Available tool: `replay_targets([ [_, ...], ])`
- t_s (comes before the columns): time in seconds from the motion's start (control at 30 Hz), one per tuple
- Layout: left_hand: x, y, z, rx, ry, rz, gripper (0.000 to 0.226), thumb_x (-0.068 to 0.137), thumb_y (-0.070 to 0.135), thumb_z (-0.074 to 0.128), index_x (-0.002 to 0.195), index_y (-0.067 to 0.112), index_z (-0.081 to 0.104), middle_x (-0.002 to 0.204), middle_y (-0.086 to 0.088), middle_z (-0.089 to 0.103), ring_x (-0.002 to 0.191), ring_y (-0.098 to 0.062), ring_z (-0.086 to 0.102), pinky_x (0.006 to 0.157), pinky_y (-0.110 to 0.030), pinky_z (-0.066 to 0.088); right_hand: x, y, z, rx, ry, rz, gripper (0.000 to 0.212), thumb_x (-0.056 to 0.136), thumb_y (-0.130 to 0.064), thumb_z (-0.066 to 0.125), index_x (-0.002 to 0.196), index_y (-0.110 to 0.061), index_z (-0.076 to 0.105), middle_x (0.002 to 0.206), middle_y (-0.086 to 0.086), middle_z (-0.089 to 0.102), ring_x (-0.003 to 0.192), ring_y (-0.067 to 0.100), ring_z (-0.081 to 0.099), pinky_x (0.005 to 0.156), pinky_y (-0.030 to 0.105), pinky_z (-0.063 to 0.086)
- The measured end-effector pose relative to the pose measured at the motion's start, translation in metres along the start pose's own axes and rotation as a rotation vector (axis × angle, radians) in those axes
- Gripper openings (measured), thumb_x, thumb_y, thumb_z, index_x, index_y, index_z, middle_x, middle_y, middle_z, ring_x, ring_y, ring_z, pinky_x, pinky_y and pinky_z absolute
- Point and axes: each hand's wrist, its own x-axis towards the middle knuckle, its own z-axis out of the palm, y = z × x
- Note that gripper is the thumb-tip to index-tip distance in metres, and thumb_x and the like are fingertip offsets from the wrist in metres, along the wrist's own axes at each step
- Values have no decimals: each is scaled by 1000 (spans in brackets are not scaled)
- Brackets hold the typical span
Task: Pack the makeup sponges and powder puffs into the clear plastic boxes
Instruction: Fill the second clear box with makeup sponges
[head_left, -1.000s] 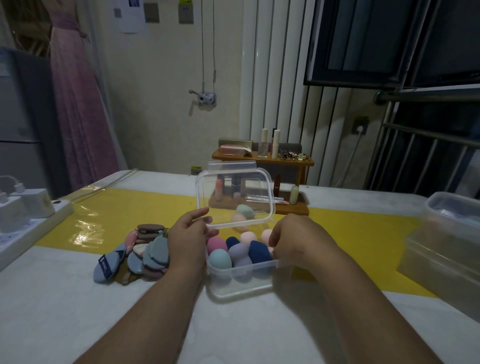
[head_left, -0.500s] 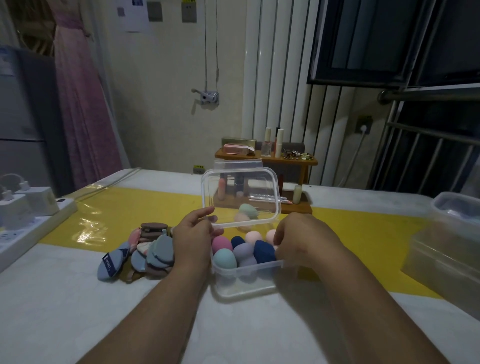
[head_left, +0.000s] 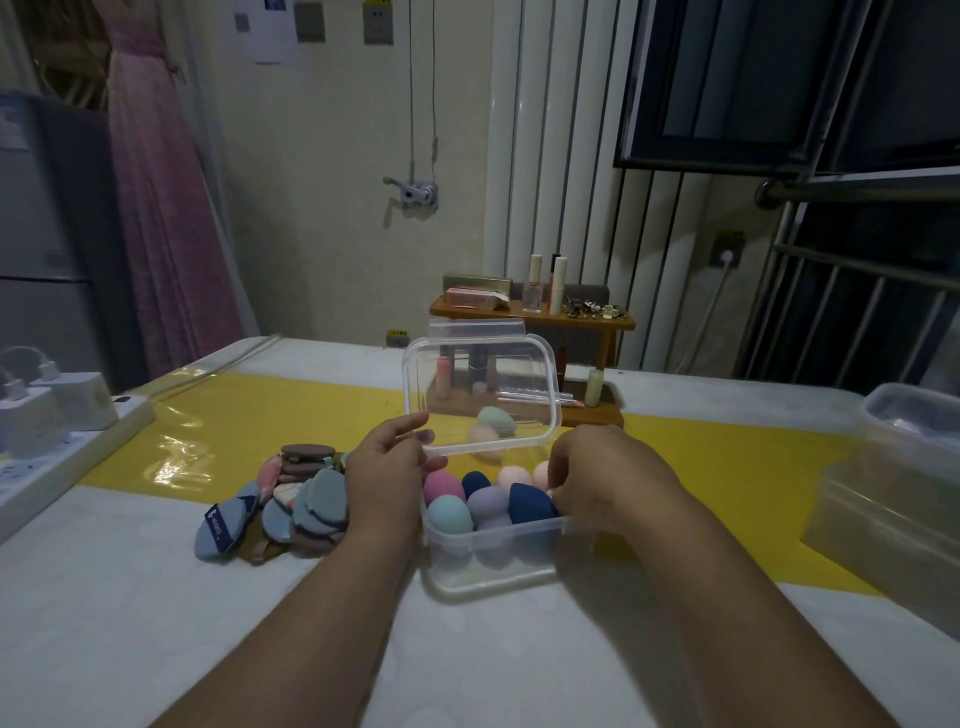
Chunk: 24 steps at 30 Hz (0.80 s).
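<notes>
your left hand (head_left: 387, 478) pinches the upright lid (head_left: 483, 395) over the clear box (head_left: 493, 571) on the worktop (head_left: 156, 623), long axis nine to three o'clock, sponges (head_left: 449, 514) inside; right hand (head_left: 597, 473) curls at its three o'clock rim, grip unclear.

No legible text anywhere. White lettering printed along the dark strap (head_left: 217, 524) of a blue powder puff (head_left: 243, 506), at the near left edge of the pile (head_left: 311, 501) on the surface (head_left: 104, 597), too small and blurred to read. White sheet of paper (head_left: 270, 36) fixed high on the far wall (head_left: 322, 208), small dark picture at its top edge, print not resolvable. Yellow sticker (head_left: 377, 6) on a wall plate (head_left: 377, 28) right of that sheet, characters unreadable. Small yellow-and-dark tag (head_left: 398, 339) low on the wall just behind the surface, marks too tiny to make out. Pale label (head_left: 10, 127) on the grey cabinet (head_left: 47, 260) at far left, blurred.
</notes>
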Motion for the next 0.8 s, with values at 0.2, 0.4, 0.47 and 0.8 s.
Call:
replay_targets([
  [0.2,0,0,-1,2,-8,5,39,90,-10,43,100,17,69,102,-13,66,79,-28,68,73,-35,56,2,4,6,115,-18,12,17,85,-23,67,99,-21,77,91,1,70,85,20,64,82,37,59],
  [0.4,3,-2,-1,-6,-18,-11,41,89,-10,42,101,16,70,104,-13,67,81,-28,69,74,-36,56,-8,28,3,554,163,-57,20,87,-14,60,82,-26,75,84,-12,62,80,7,54,66,24,48],
  [0.47,3,-3,0,-12,-45,-28,41,89,-11,42,101,17,70,104,-11,66,81,-27,69,77,-37,56,-6,33,4,651,274,-44,22,86,-14,58,76,-28,71,84,-12,65,81,7,56,67,28,47],
  [0.8,-3,-6,9,-17,-184,-68,33,84,-11,56,82,20,65,106,-5,67,84,-25,66,71,-36,55,7,43,19,970,236,76,38,91,-3,50,109,-33,66,116,-6,54,107,15,53,75,29,45],
])
